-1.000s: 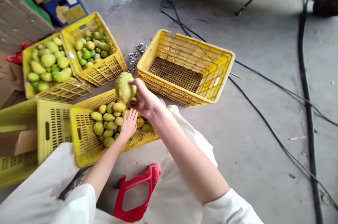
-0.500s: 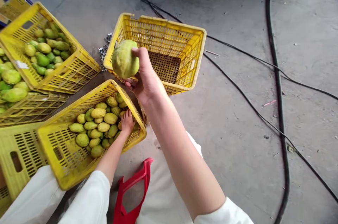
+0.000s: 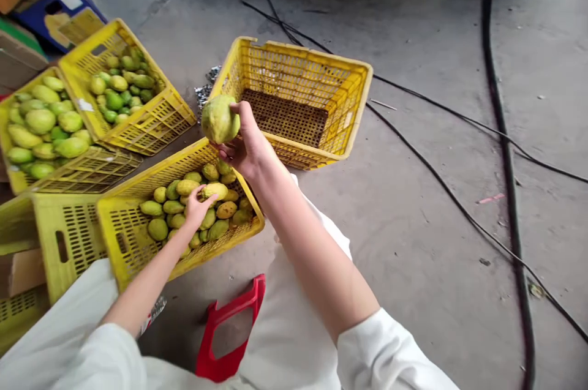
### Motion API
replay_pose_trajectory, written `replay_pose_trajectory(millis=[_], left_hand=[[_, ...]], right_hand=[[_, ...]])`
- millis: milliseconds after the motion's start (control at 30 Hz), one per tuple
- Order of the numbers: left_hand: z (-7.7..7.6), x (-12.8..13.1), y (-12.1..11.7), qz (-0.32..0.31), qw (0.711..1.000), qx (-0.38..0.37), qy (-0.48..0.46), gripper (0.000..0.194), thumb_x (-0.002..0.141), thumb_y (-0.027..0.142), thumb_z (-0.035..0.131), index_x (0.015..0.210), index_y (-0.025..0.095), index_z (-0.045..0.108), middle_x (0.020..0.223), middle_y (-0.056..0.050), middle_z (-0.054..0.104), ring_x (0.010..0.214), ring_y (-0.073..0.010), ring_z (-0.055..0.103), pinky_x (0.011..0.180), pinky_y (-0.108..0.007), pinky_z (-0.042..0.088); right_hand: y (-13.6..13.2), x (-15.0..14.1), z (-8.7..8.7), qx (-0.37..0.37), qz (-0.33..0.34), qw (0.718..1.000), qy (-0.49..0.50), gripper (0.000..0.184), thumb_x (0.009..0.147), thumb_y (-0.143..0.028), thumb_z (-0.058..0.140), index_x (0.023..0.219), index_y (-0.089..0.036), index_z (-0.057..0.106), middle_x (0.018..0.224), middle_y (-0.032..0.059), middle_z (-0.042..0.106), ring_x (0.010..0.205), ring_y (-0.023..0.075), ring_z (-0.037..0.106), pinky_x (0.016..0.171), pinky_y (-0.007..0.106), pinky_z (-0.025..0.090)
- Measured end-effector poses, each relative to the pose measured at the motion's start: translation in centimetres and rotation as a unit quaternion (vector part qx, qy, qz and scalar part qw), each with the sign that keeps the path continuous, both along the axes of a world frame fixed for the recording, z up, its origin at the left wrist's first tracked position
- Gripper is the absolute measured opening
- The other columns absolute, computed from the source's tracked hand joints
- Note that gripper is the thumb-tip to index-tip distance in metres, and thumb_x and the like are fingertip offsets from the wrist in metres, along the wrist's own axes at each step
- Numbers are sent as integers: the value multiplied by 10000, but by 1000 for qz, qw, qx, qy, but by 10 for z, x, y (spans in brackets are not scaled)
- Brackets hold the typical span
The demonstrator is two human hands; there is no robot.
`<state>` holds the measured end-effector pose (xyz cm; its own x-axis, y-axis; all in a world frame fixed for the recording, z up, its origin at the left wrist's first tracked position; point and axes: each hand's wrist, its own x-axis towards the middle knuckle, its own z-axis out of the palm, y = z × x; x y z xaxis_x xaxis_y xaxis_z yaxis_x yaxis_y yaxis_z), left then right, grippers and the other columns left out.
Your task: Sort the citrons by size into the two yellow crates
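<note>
My right hand (image 3: 243,139) is closed around a large, round yellow-green fruit (image 3: 219,119), held up in front of the left rim of a yellow plastic crate (image 3: 346,111) whose dark slotted bottom shows. Lower down, my left hand (image 3: 197,206) has its fingers and thumb around an oval yellow fruit (image 3: 215,191). That hand is over a nearer yellow crate (image 3: 119,212), where many oval yellow-green fruits (image 3: 173,206) lie heaped toward the right end. My right forearm passes just beyond this crate's right corner.
Two more yellow crates of green and yellow fruit (image 3: 40,120) stand at the left, beside cardboard boxes (image 3: 68,4). A red plastic stool (image 3: 229,316) is between my legs. Black cables (image 3: 505,163) cross the concrete floor at right.
My left hand has lifted from the right end of the near crate and moved left, now with a yellow fruit in its fingers. My right hand still holds the large fruit. The view has shifted.
</note>
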<state>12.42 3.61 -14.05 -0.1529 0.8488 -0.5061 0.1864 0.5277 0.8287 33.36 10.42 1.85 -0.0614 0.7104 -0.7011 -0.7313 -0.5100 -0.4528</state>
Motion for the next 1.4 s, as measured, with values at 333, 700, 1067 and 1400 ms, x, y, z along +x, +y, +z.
replay_pose_trajectory(millis=[333, 700, 1067, 1400], left_hand=[[165, -92, -45, 256, 922, 34, -288, 251, 940, 296, 745, 1146, 156, 711, 1048, -115, 839, 928, -243, 821, 888, -433, 723], [153, -122, -39, 309, 873, 15, -377, 384, 1051, 295, 690, 1429, 231, 669, 1093, -75, 834, 913, -180, 822, 684, -185, 665], [174, -136, -42, 272, 865, -34, -419, 323, 1006, 204, 726, 1318, 122, 712, 1296, -179, 804, 1249, -303, 775, 1042, -425, 676], [167, -144, -44, 234, 882, -33, -407, 331, 832, 159, 865, 1134, 174, 731, 1254, -142, 818, 1198, -333, 798, 1054, -499, 673]], right_hand=[[-42, -82, 27, 82, 254, 964, 14, 340, 994, -495, 643, 1137, -197, 724, 947, 42, 767, 778, 174, 676, 686, 285, 533], [-49, -122, -1, 104, 334, 937, -18, 199, 979, -362, 618, 1086, -231, 722, 996, 40, 832, 1021, 213, 780, 1038, 373, 595], [-41, -126, -15, 101, 370, 922, -54, 304, 970, -479, 703, 1168, -257, 760, 1193, 63, 842, 1165, 250, 776, 968, 369, 648], [-42, -131, -16, 38, 295, 952, -69, 221, 934, -439, 743, 1066, -262, 745, 1010, 30, 833, 900, 207, 777, 651, 256, 583]])
